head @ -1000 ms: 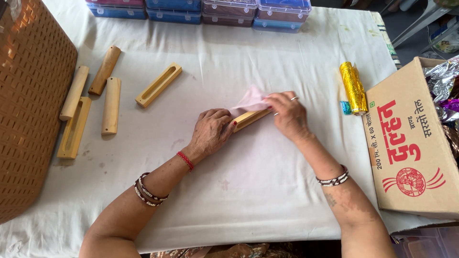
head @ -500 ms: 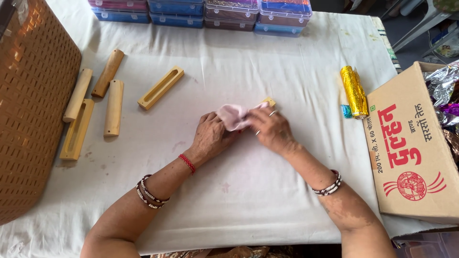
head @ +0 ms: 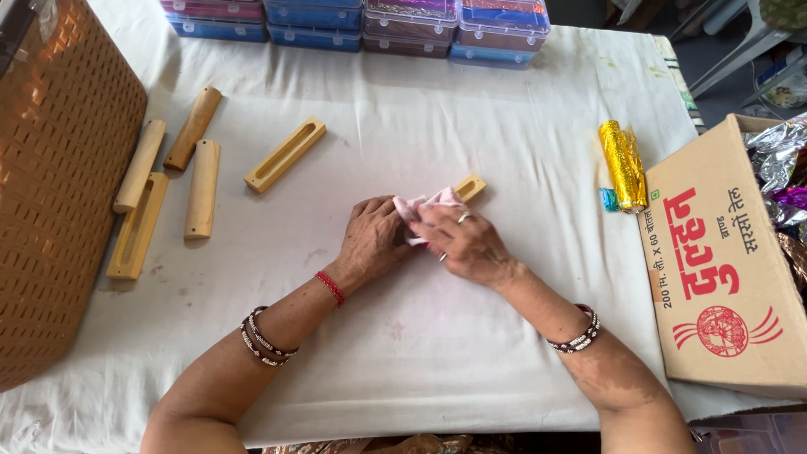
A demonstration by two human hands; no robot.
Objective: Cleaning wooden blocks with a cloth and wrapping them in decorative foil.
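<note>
A wooden slotted block point(head: 469, 187) lies at the table's middle, mostly hidden under my hands; only its far end shows. My left hand point(head: 370, 242) presses down on its near part. My right hand point(head: 465, 242), with a ring on one finger, holds a pink cloth point(head: 420, 207) against the block's top. Both hands touch each other over the block.
Several wooden blocks point(head: 202, 188) and a slotted one point(head: 285, 154) lie at the left, beside a brown woven basket point(head: 59, 168). Coloured plastic boxes point(head: 361, 21) line the far edge. A gold foil roll point(head: 623, 164) and a cardboard carton point(head: 723, 269) sit at the right.
My right hand has slid the pink cloth along the block toward my left hand. More of the block's far end now shows. The left hand has stayed in place.
</note>
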